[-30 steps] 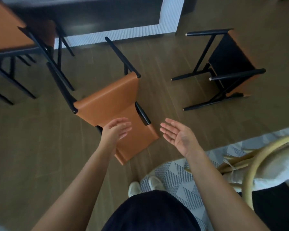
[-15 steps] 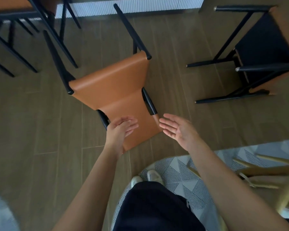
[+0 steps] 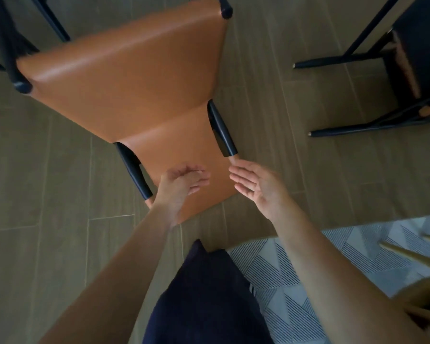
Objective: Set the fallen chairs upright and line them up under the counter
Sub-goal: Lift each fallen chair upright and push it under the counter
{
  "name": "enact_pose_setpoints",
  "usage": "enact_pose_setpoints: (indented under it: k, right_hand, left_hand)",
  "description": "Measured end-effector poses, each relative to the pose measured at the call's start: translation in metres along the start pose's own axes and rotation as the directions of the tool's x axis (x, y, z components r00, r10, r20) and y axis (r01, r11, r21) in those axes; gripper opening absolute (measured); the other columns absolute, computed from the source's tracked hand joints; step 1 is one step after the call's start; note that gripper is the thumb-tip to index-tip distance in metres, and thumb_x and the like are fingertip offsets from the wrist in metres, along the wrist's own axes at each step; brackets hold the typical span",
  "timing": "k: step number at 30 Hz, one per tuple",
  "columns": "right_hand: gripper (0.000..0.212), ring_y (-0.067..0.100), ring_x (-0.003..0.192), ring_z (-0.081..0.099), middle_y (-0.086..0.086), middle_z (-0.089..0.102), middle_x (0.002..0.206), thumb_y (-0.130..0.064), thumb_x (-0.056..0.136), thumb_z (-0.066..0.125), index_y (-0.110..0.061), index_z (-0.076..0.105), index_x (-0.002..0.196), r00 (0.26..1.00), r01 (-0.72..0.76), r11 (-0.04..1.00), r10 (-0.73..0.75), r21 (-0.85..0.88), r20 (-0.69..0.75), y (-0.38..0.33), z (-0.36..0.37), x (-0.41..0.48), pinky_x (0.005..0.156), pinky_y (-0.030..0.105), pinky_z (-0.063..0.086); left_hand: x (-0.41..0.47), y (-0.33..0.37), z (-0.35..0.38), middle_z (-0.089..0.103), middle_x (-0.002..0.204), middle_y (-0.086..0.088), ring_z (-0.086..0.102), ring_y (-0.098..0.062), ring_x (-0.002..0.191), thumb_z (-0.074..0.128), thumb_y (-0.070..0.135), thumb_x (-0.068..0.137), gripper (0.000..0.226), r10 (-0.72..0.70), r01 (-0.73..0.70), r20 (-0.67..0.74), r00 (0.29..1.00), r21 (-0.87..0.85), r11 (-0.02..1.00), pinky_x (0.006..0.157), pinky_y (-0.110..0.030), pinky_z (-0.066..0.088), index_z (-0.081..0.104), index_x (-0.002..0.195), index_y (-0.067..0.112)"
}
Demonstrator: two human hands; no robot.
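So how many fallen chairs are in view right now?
2. One orange chair lies on its back at centre; a second chair lies on its side at the right edge, partly cropped. Black legs at top left may belong to others.

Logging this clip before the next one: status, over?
Left hand and right hand open, nothing held. Orange chair flat on its back, hands at its backrest. Second fallen chair to the right, apart.

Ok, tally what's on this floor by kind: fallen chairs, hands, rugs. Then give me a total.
Fallen chairs: 2, the orange chair and the chair on its side
Hands: 2, the left hand and the right hand, neither holding anything
Rugs: 1, the patterned rug
Total: 5
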State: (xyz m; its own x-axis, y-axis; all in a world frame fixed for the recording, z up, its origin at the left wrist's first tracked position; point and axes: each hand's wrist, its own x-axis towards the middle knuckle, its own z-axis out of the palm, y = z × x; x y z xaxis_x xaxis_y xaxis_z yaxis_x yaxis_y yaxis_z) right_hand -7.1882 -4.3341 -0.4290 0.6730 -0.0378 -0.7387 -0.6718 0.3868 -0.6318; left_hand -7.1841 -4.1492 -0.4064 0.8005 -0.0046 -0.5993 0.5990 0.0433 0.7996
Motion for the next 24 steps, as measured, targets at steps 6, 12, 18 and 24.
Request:
enact_pose_setpoints:
  k: [6,12,18,24]
  right_hand:
    - [0.023,0.016,0.101,0.071,0.003,0.075,0.108,-0.020,0.099,0.053,-0.011,0.069,0.112,0.999,-0.023,0.996,0.019,0.082,0.044,0.056,-0.010,0.086,0.090,0.035,0.050]
    - [0.023,0.013,0.096,0.072,0.003,0.075,0.106,-0.020,0.099,0.050,-0.014,0.070,0.107,0.994,-0.047,0.994,0.036,0.103,0.106,0.102,-0.012,0.168,0.089,0.036,0.048]
    - [0.026,0.011,0.094,0.072,0.001,0.076,0.103,-0.022,0.101,0.044,-0.014,0.068,0.106,0.992,-0.067,0.990,0.052,0.127,0.118,0.140,-0.018,0.232,0.083,0.033,0.049]
    - [0.028,0.011,0.098,0.068,-0.002,0.077,0.097,-0.023,0.103,0.040,-0.016,0.066,0.107,0.989,-0.079,0.988,0.061,0.131,0.132,0.165,-0.018,0.271,0.080,0.031,0.048]
  left_hand:
    - [0.079,-0.070,-0.011,0.071,0.081,0.005,0.063,-0.012,0.083,0.059,-0.002,0.088,0.016,0.053,-0.047,-0.052,0.997,0.102,0.994,0.076,-0.021,0.049,0.068,0.094,0.010]
    - [0.151,-0.129,-0.015,0.066,0.074,0.006,0.054,-0.012,0.073,0.061,-0.004,0.087,0.024,0.143,-0.128,-0.069,0.987,0.188,0.974,0.079,-0.032,0.043,0.066,0.078,0.018]
    - [0.216,-0.171,-0.022,0.067,0.090,-0.006,0.057,-0.013,0.081,0.068,0.005,0.086,0.008,0.248,-0.202,-0.141,0.959,0.278,0.939,0.078,-0.026,0.044,0.068,0.090,0.012]
    - [0.256,-0.208,-0.021,0.067,0.087,0.001,0.060,-0.011,0.083,0.067,0.008,0.087,0.009,0.287,-0.219,-0.085,0.954,0.458,0.862,0.075,-0.020,0.043,0.070,0.094,0.012]
